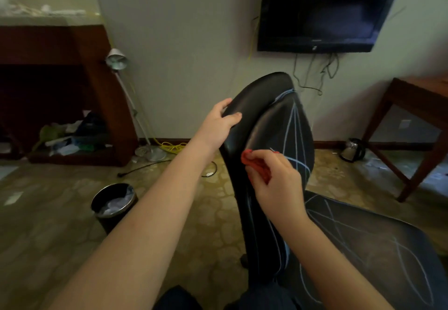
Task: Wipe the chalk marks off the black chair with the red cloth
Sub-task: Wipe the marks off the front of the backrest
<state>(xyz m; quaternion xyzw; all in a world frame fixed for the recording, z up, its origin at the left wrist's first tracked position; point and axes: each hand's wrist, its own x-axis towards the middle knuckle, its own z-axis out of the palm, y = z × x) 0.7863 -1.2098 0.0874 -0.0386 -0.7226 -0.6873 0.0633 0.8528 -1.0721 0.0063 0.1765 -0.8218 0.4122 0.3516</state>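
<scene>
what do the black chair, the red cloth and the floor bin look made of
Black chair: smooth leather or leather-like vinyl, going by the soft sheen on its padded back. Red cloth: soft matte fabric, bunched into folds. Bin: dark body with a shiny silvery rim, probably metal, though the look leaves it open.

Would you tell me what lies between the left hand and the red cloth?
Only bare black chair back, seen in the head view, separates the left hand from the red cloth.
</scene>
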